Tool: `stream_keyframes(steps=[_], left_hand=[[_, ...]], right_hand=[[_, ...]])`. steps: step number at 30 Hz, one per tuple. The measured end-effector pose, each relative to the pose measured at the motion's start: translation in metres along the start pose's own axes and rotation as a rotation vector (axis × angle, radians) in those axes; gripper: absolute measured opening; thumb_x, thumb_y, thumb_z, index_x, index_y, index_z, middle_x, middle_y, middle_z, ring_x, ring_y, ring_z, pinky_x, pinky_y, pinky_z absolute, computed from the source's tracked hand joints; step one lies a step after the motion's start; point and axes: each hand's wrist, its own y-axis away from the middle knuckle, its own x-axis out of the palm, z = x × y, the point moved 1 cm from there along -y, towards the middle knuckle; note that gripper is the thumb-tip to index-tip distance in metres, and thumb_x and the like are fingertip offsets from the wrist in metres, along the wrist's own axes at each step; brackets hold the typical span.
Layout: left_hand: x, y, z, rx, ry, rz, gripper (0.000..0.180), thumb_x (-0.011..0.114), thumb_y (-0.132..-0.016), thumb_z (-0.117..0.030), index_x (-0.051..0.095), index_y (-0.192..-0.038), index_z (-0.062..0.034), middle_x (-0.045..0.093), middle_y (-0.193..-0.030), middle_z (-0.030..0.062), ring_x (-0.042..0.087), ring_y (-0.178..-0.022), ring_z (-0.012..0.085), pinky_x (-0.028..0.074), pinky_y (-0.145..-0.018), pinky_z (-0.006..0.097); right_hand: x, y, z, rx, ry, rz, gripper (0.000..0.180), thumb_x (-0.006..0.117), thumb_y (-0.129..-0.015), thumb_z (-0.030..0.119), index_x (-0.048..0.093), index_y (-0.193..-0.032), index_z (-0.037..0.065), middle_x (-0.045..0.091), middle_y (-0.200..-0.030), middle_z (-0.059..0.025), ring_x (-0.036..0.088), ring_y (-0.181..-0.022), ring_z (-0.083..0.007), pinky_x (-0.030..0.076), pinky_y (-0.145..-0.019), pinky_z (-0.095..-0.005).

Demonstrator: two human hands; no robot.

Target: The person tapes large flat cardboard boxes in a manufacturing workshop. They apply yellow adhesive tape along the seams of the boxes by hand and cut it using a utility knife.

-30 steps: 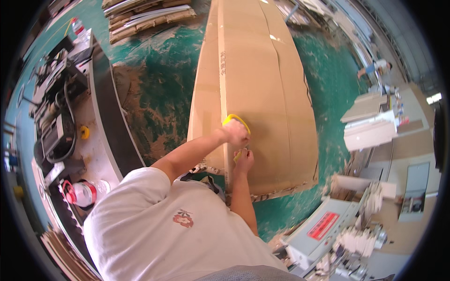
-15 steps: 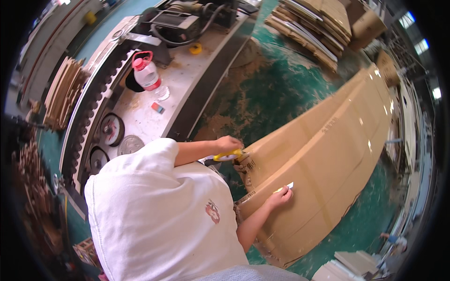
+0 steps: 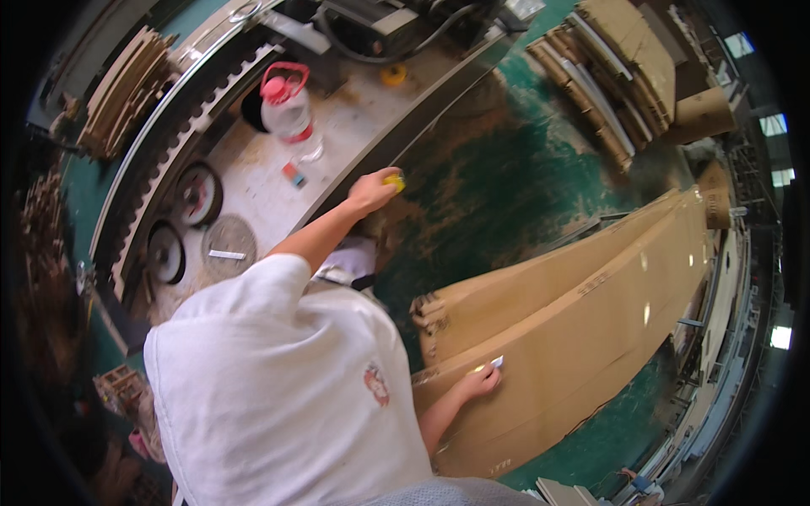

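1. The left hand (image 3: 373, 191) is closed around a small yellow roll (image 3: 394, 180), probably a tape measure, and reaches out to the edge of the grey metal table (image 3: 253, 181), as if to set it within easy reach.
2. The right hand (image 3: 478, 382) pinches a small pale marker (image 3: 496, 363) and rests on the cardboard sheet (image 3: 582, 329), steadying both tool and board.
3. That long, folded brown sheet lies flat on the worn green floor (image 3: 498, 194); its near end looks frayed.
4. On the dusty table stands a clear plastic bottle (image 3: 287, 110) with a red cap and handle.
5. Beyond, stacked cardboard (image 3: 616, 67) lies in flat piles.
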Motion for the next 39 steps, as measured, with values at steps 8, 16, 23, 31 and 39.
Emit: stream_keyframes(steps=[8, 16, 23, 31, 39], left_hand=[[-0.046, -0.135, 0.062, 0.242, -0.608, -0.514, 0.069, 0.065, -0.081, -0.021, 0.046, -0.147, -0.0106, 0.069, -0.105, 0.0155, 0.067, -0.096, 0.0321, 0.044, -0.088, 0.051], [-0.026, -0.121, -0.009, 0.341, 0.132, -0.112, 0.055, 0.072, -0.090, -0.027, 0.052, -0.137, -0.0071, 0.064, -0.114, 0.0127, 0.063, -0.102, 0.0253, 0.051, -0.088, 0.040], [-0.029, -0.190, -0.019, 0.050, -0.017, -0.330, 0.023, 0.066, -0.094, -0.028, 0.069, -0.094, -0.0052, 0.070, -0.089, 0.0122, 0.069, -0.076, 0.0314, 0.054, -0.068, 0.040], [-0.074, -0.274, 0.001, 0.227, -0.766, -0.548, 0.020, 0.065, -0.081, -0.013, 0.072, -0.099, -0.0119, 0.066, -0.108, 0.0082, 0.060, -0.106, 0.0328, 0.044, -0.089, 0.053], [0.048, -0.354, -0.186, 0.506, -0.432, -0.354, 0.022, 0.064, -0.081, -0.007, 0.071, -0.103, -0.0086, 0.064, -0.107, 0.0116, 0.061, -0.105, 0.0335, 0.050, -0.091, 0.045]], right_hand=[[0.139, -0.049, 0.166, 0.220, -0.344, 0.469, 0.025, 0.062, -0.098, 0.023, 0.069, -0.095, -0.001, 0.065, -0.092, -0.0106, 0.059, -0.087, -0.0184, 0.049, -0.079, -0.0332], [0.357, -0.086, 0.363, -0.052, -0.380, 1.181, 0.030, 0.065, -0.098, 0.030, 0.066, -0.093, 0.000, 0.064, -0.079, -0.0112, 0.055, -0.072, -0.0152, 0.048, -0.070, -0.0320], [0.444, -0.112, 0.395, 0.173, -0.624, 1.188, 0.036, 0.059, -0.103, 0.032, 0.069, -0.118, 0.001, 0.070, -0.098, -0.0061, 0.063, -0.083, -0.0127, 0.052, -0.079, -0.0272], [0.431, -0.209, 0.188, 0.322, -0.361, 1.175, 0.028, 0.063, -0.100, 0.028, 0.070, -0.106, 0.002, 0.065, -0.081, -0.0005, 0.055, -0.070, -0.0081, 0.044, -0.063, -0.0227], [0.449, -0.400, 0.124, 0.599, -0.339, 0.799, 0.014, 0.063, -0.096, 0.014, 0.070, -0.101, 0.003, 0.065, -0.079, -0.0024, 0.056, -0.067, -0.0093, 0.048, -0.064, -0.0240]])
